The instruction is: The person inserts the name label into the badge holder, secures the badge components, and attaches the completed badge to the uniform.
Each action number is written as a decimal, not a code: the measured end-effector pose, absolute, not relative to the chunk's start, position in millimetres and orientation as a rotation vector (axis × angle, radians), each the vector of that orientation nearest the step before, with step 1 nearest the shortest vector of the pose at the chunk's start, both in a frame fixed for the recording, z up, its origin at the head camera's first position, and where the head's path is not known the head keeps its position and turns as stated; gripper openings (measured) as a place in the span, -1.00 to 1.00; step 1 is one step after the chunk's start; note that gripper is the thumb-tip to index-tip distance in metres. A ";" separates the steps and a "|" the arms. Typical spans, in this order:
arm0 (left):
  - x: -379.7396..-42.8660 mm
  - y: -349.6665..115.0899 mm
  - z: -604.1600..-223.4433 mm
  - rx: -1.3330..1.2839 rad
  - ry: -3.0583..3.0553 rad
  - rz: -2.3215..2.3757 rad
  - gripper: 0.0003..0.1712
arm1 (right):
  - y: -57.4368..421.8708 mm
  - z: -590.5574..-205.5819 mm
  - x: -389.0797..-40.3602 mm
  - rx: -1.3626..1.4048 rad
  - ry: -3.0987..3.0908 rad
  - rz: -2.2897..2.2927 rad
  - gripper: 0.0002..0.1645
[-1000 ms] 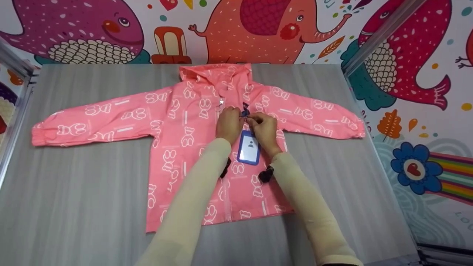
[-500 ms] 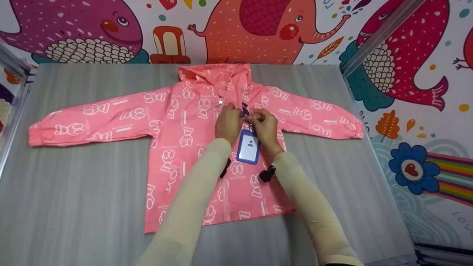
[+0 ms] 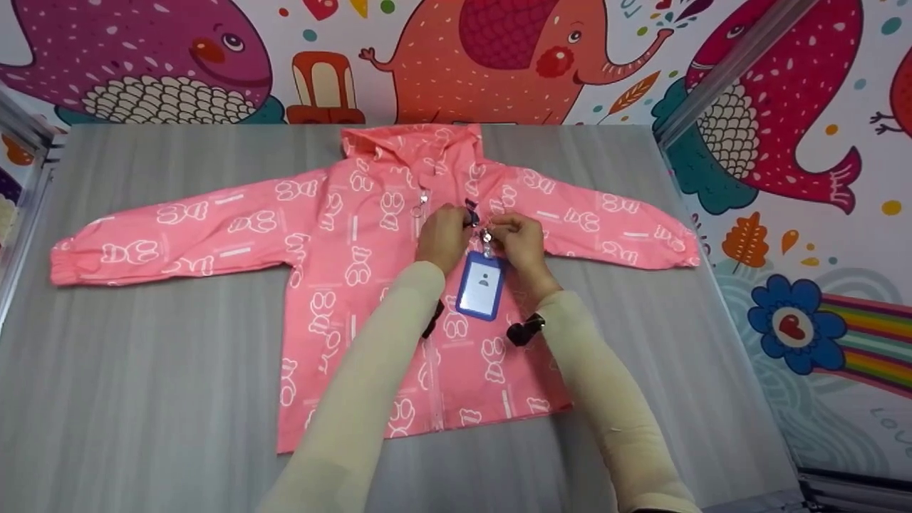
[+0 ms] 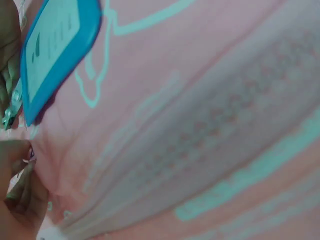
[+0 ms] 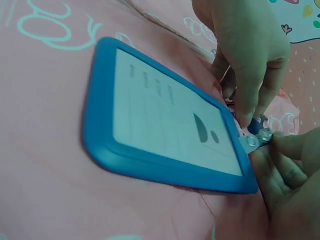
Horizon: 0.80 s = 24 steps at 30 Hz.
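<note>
A pink hooded jacket point(image 3: 370, 299) with white printed figures lies flat, front up. On its chest rests a blue-framed badge holder point(image 3: 481, 285) with a white card; a strap and metal badge clip point(image 3: 486, 236) rise from its top edge. My right hand point(image 3: 524, 241) pinches the clip, seen closer in the right wrist view beside the clear strap point(image 5: 250, 142). My left hand point(image 3: 443, 235) pinches a small dark blue ribbon piece point(image 3: 471, 212) on the jacket's chest. The fabric is drawn up at these fingertips in the left wrist view. Exact contact there is partly hidden.
Under the jacket is a grey wood-grain table point(image 3: 164, 370). The jacket's zipper pull point(image 3: 420, 205) lies left of my left hand. A wall with painted animals point(image 3: 506, 64) stands behind the table, and metal frame posts point(image 3: 737, 68) rise at its sides.
My right hand has moved slightly right, away from the ribbon, and the badge clip now shows beside its fingertips. The badge holder shifted slightly. My left hand stays nearly still.
</note>
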<state>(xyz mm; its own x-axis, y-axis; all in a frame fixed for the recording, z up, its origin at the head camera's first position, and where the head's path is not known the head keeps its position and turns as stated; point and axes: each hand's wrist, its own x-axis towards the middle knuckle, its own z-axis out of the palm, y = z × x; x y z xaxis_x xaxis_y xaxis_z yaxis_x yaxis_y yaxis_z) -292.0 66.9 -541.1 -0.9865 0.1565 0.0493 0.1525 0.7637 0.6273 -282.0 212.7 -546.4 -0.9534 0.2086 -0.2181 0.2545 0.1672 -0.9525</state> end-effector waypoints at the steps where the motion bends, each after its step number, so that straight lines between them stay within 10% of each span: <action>1: -292.3 66.7 -540.7 0.266 2.943 1.040 -0.87 | 213.1 -545.7 -281.9 0.483 2.367 -1.941 -0.80; 24: -291.1 57.2 -533.8 0.431 2.795 1.027 -0.66 | 203.4 -528.3 -284.1 0.459 2.301 -1.524 -0.86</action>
<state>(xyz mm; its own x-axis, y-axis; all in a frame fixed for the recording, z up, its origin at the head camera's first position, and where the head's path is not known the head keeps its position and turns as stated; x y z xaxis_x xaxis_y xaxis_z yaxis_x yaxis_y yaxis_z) -291.1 57.2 -533.8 -0.9503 0.3101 -0.0258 0.2197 0.7274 0.6501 -284.1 203.4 -528.3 -0.8892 0.0779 -0.4508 0.4455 0.3715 -0.8145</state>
